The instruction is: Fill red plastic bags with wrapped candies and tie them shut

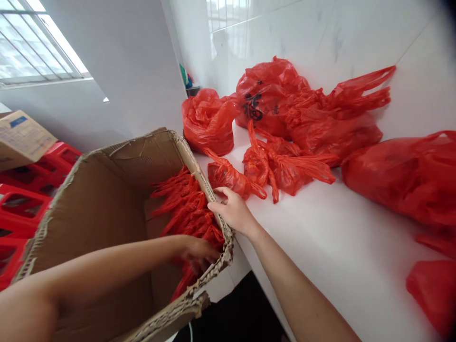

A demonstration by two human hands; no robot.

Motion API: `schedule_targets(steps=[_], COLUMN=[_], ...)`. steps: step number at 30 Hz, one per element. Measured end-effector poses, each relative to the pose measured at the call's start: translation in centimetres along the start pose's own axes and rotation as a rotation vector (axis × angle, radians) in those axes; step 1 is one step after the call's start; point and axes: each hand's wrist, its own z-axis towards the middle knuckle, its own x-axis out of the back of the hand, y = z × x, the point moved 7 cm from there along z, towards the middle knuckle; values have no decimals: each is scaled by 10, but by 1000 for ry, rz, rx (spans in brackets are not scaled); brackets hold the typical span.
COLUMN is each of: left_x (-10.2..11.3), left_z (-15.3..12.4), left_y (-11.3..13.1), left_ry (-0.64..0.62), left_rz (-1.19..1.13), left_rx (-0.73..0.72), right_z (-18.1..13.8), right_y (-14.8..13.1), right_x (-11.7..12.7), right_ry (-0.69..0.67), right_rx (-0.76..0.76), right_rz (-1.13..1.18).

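Observation:
My left hand (pixel 197 249) reaches down into an open cardboard box (pixel 107 209), among small tied red plastic bags (pixel 185 209) piled inside; its fingers are hidden behind the box's torn rim. My right hand (pixel 231 209) rests on the box's edge where it meets the white counter (pixel 320 247), fingers curled over the rim. Just beyond that hand lies a small knotted red bag (pixel 228 176), close to the fingertips but apart from them.
Several larger red plastic bags (pixel 285 109) lie against the tiled wall, more (pixel 409 175) at the right edge of the counter. Red plastic crates (pixel 24 199) stack at the left under another carton (pixel 21 137).

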Motion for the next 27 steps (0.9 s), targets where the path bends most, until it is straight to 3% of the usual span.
schedule_targets(steps=[3, 5, 7, 8, 10, 12, 14, 17, 20, 21, 24, 27], left_x=[74, 128, 163, 169, 162, 143, 136, 153, 188, 201, 245, 284], left_z=[-54, -94, -125, -130, -116, -78, -44, -36, -82, -106, -172, -213], left_y=[37, 81, 130, 151, 186, 209, 219, 226, 219, 213, 169, 100], left_ry=[167, 443, 748, 846, 908, 834, 766, 744, 758, 742, 760, 864], left_rz=[308, 502, 651, 705, 822, 1064, 1197, 1189, 1060, 863, 292, 62], left_rx=[74, 21, -85, -158, -297, -394, -395, -387, -428, -513, -607, -440], right_z=[4, 7, 7, 7, 5, 2, 1, 0, 2, 2, 1, 0], right_y=[9, 17, 24, 27, 28, 26, 26, 27, 28, 28, 25, 23], right_x=[1, 1, 0, -2, -2, -1, 0, 1, 1, 1, 1, 1], right_ry=[-60, -96, -132, -151, -168, -169, -183, -224, -256, -264, -277, -271], right_rx=[21, 21, -5, -15, -7, 16, 21, 16, 20, 23, 41, 44], right_rz=[132, 218, 265, 276, 286, 287, 277, 252, 228, 227, 244, 240])
